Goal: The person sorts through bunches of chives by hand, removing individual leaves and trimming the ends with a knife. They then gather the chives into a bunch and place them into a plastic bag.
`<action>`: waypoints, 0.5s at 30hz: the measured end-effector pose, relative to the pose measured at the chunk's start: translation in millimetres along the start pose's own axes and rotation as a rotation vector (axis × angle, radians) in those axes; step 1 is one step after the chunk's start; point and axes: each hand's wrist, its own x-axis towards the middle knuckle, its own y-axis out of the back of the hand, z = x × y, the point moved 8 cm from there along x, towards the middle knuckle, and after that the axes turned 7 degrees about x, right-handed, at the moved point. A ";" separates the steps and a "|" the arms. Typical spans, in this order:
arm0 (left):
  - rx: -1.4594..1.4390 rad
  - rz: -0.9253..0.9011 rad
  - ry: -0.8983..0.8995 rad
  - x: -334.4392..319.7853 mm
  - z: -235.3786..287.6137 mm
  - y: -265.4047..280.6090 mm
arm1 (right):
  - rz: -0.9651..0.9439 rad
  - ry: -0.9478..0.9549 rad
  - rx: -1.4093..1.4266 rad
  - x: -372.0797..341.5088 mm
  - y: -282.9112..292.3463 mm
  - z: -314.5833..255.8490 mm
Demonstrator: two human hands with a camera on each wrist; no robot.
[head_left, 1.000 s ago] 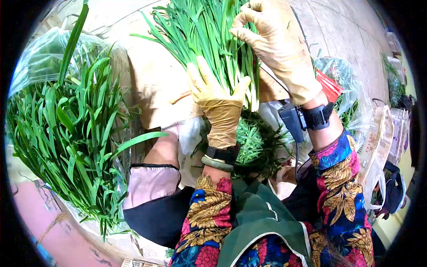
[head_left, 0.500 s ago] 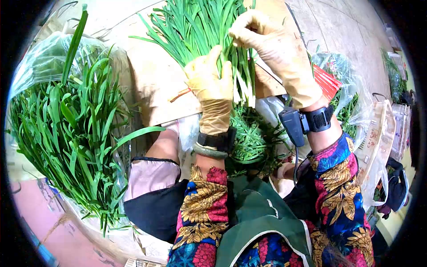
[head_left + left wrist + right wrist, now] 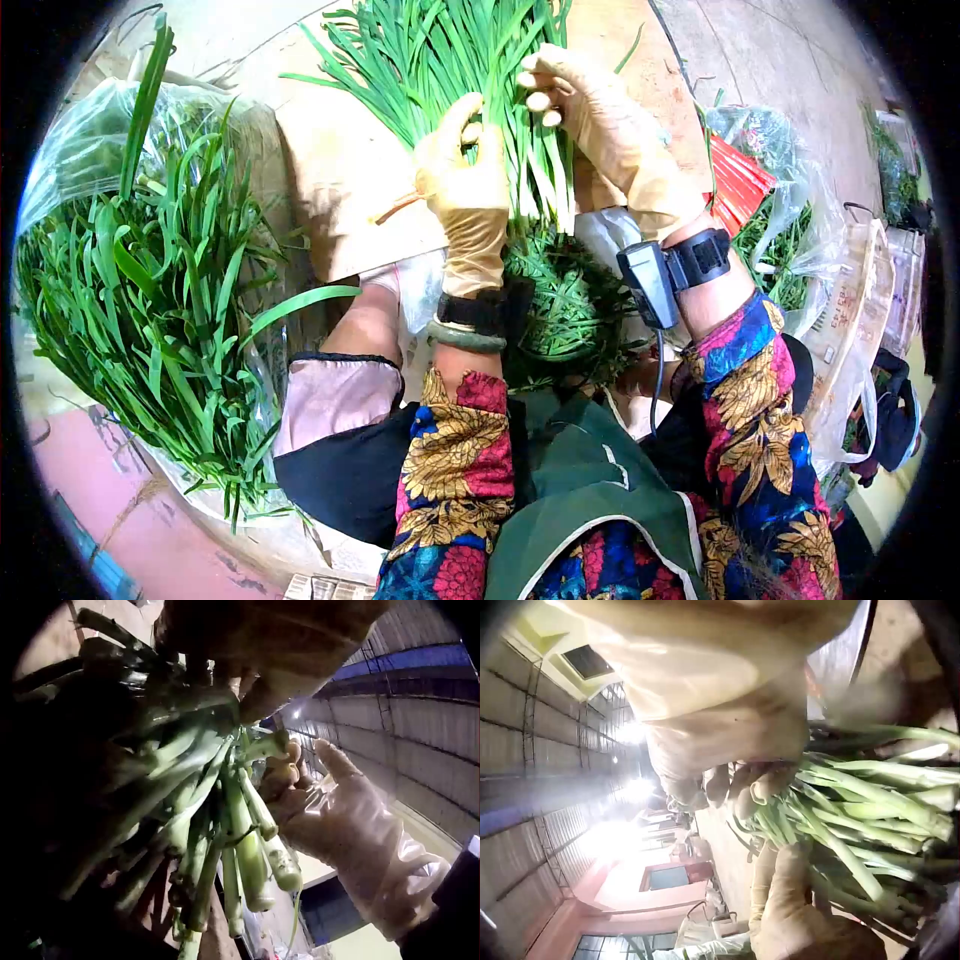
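Note:
A thick bundle of garlic greens [image 3: 440, 60] lies on a board, its pale cut stalk ends [image 3: 259, 889] pointing toward the person. On the bundle's left side is my gloved left hand [image 3: 463, 170], its thumb and forefinger bent at the stalks; in the left wrist view its other fingers are hidden. My gloved right hand [image 3: 610, 130] hovers at the bundle's right side, fingers loosely bent and nothing between them. In the right wrist view its fingertips [image 3: 761, 787] come right beside the leaves.
A large heap of greens [image 3: 150, 300] in clear plastic stands at the left. Below the board's edge sits a pile of trimmings [image 3: 565, 310] between the legs. Red strips [image 3: 738, 185] and another plastic bag [image 3: 780, 235] are at the right, near a pale crate [image 3: 845, 310].
My left hand has gone from spread on the stalks to bent at the bundle's left side. My right hand's pinch has loosened, and a loose leaf now shows on the board beyond it.

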 end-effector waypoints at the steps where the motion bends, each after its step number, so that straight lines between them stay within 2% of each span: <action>1: -0.005 -0.006 -0.004 -0.4 -0.4 0.2 | 0.002 -0.008 -0.043 -1.0 -5.1 1.8; 6: -0.050 0.009 0.035 -3.5 -6.2 0.2 | 0.041 0.043 -0.496 -10.5 -16.3 -5.3; 7: -0.047 0.015 0.029 -3.6 -5.1 0.7 | 0.061 -0.007 -0.448 -7.9 -10.5 0.8; 9: -0.036 0.034 0.057 -2.0 -9.9 -0.6 | 0.038 0.044 -0.556 -8.4 -3.6 0.3; 11: -0.077 0.040 0.074 -2.0 -5.1 0.3 | 0.106 -0.119 -0.447 -6.9 -3.7 10.3; 13: -0.002 -0.004 0.043 -2.5 -0.3 1.3 | 0.061 0.130 -0.576 -24.2 -19.2 -9.3; 15: -0.025 0.005 0.029 -3.1 0.1 1.0 | -0.006 0.145 -0.553 -26.4 -28.2 -16.3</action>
